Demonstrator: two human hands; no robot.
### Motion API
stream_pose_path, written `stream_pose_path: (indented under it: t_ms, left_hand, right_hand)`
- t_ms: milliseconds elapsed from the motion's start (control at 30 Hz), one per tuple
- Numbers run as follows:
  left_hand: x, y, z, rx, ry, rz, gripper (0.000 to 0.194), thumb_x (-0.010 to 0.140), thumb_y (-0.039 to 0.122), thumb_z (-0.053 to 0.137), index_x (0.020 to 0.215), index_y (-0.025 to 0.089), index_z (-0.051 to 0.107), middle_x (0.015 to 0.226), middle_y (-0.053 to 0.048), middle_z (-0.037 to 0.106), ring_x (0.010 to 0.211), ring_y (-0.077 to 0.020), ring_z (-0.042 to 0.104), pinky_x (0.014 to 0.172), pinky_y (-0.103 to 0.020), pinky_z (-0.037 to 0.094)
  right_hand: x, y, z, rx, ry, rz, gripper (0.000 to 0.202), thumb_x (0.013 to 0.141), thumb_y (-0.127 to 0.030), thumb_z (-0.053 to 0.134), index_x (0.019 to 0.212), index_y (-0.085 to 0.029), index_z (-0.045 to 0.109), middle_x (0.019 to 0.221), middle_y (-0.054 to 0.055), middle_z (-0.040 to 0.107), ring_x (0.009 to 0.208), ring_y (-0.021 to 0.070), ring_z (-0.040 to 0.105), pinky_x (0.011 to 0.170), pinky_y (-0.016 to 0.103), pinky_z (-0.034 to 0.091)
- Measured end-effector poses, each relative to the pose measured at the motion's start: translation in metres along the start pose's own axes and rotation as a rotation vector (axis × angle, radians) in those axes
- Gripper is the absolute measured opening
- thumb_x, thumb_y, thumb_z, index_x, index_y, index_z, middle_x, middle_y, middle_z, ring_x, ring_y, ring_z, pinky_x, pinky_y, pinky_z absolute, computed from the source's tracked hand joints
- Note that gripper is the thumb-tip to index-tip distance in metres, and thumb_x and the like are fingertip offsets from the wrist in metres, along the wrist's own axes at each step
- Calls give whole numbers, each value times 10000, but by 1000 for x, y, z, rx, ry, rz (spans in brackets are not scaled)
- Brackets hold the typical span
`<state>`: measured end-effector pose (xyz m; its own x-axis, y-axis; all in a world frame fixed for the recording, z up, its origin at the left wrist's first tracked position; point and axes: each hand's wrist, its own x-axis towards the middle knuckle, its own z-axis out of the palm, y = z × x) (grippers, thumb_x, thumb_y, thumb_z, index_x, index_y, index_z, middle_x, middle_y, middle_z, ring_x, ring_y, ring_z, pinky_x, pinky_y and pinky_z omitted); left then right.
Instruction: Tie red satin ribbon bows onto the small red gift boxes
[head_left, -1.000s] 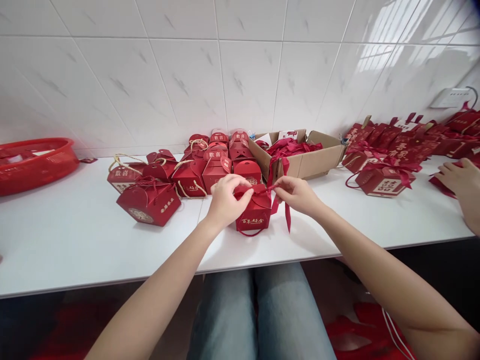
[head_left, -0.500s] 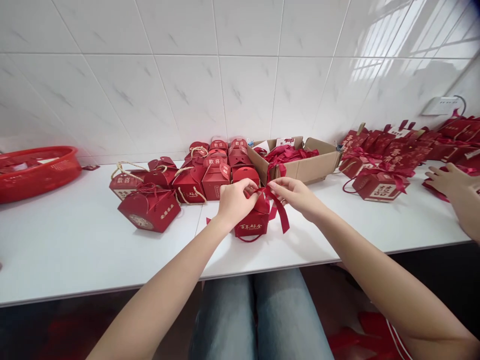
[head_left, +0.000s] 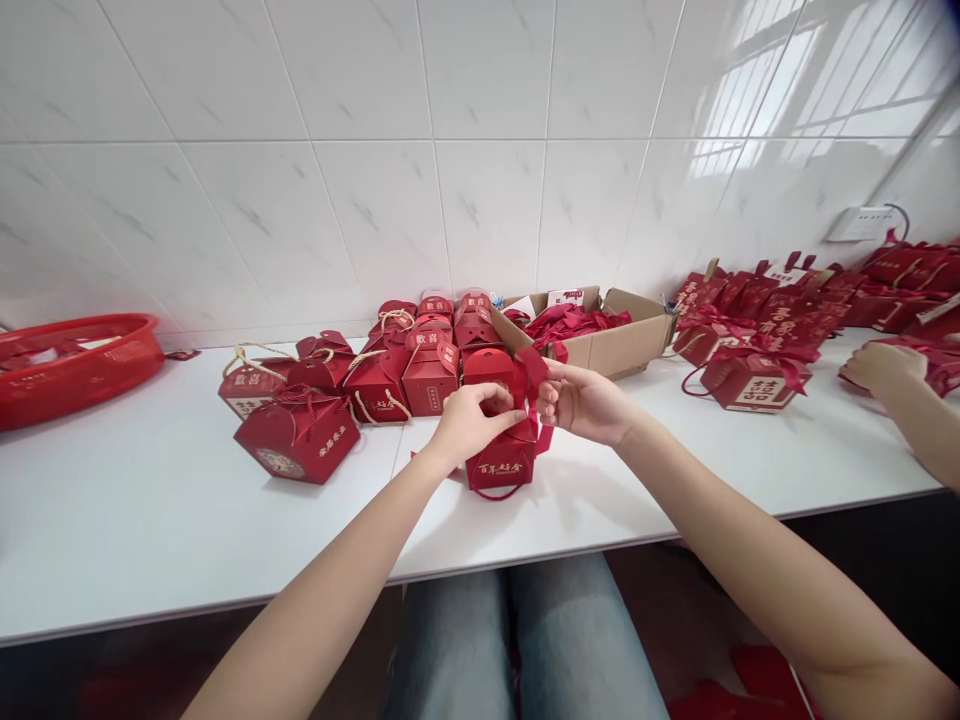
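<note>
A small red gift box (head_left: 501, 462) with gold lettering stands upright near the table's front edge, a thin cord loop at its base. Red ribbon (head_left: 534, 375) rises from its top. My left hand (head_left: 480, 415) is closed at the top of the box, thumb and fingers pinched on the ribbon there, partly hidden by the hand itself. Just to the right, my right hand (head_left: 589, 402) has its fingers curled around the ribbon's raised length. A ribbon tail hangs down the box's right side.
Several red gift boxes (head_left: 379, 385) stand behind and left, one box (head_left: 300, 435) nearer. A cardboard carton (head_left: 622, 345) of ribbons is at the back. Far left is a red plastic basket (head_left: 75, 375). Ribboned boxes (head_left: 757, 380) and a co-worker's hand (head_left: 885, 370) are at right.
My right hand has turned and curled, lifting the ribbon that hung down at its side. My left hand stays at the box top. The co-worker's hand has closed and shifted slightly.
</note>
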<state>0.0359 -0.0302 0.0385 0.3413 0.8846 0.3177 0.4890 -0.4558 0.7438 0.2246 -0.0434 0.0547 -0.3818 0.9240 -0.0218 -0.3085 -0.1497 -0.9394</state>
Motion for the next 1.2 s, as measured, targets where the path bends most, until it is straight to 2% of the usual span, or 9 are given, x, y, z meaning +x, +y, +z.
stream_pose_path:
  t_ms: [100, 233, 333, 467, 600, 733, 933, 1067, 1200]
  left_hand:
    - [-1, 2, -5, -86, -41, -17, 249, 672, 420, 715, 737, 185, 664, 797, -30, 701, 746, -185, 623, 729, -311, 475]
    - [-3, 5, -13, -155, -93, -44, 253, 695, 420, 698, 730, 171, 669, 785, -37, 693, 728, -175, 615, 720, -302, 475]
    - [-1, 3, -17, -202, -134, -58, 266, 725, 434, 666, 746, 169, 662, 772, -30, 676, 704, -163, 605, 688, -295, 474]
    - [3, -1, -20, -326, -138, -61, 219, 720, 357, 681, 808, 174, 599, 801, -25, 660, 778, -160, 621, 747, -305, 487]
    - [4, -4, -18, -457, -132, -77, 285, 685, 253, 703, 921, 192, 554, 874, -25, 646, 878, -160, 627, 817, -321, 493]
    - [3, -6, -15, -439, -112, -13, 245, 699, 235, 683, 928, 180, 615, 951, -46, 636, 927, -164, 605, 857, -322, 485]
    - [2, -8, -12, -517, 29, -61, 200, 679, 273, 708, 830, 170, 626, 855, -27, 650, 822, -152, 619, 818, -317, 497]
    - [1, -9, -11, -536, 41, -64, 204, 670, 270, 720, 821, 165, 633, 860, -31, 662, 831, -156, 627, 828, -321, 499]
    - [2, -9, -10, -534, 56, -28, 245, 675, 241, 714, 896, 162, 641, 946, -51, 670, 908, -159, 628, 886, -324, 484]
  right_hand:
    - [9, 5, 3, -91, 64, -61, 453, 838, -276, 453, 1287, -221, 475, 649, -19, 602, 573, 137, 577, 631, 288, 495]
    - [14, 14, 3, -378, 257, -270, 361, 775, -262, 531, 1123, -171, 567, 854, 51, 665, 659, 143, 605, 635, 292, 497]
    - [10, 21, 0, -705, 240, -469, 239, 789, -275, 536, 985, -183, 637, 1000, 75, 663, 870, 187, 621, 767, 338, 503]
    - [7, 30, -4, -942, 171, -590, 290, 796, -221, 517, 1074, -195, 598, 1103, 70, 656, 1019, 197, 602, 846, 348, 481]
    - [14, 40, -2, -983, 275, -628, 213, 756, -187, 541, 954, -199, 619, 952, 36, 698, 887, 177, 645, 796, 307, 488]
    - [20, 44, 3, -1003, 373, -633, 160, 755, -185, 530, 841, -206, 664, 858, 21, 715, 795, 174, 659, 758, 296, 492]
    - [15, 43, 2, -1048, 361, -637, 168, 795, -243, 538, 891, -212, 672, 855, 36, 720, 793, 188, 667, 748, 308, 502]
    - [14, 46, 3, -1059, 382, -650, 157, 812, -281, 547, 878, -218, 675, 864, 43, 722, 794, 195, 671, 746, 309, 499]
    - [16, 49, 16, -1139, 389, -666, 132, 777, -210, 550, 815, -210, 677, 840, 43, 727, 772, 199, 667, 811, 348, 464]
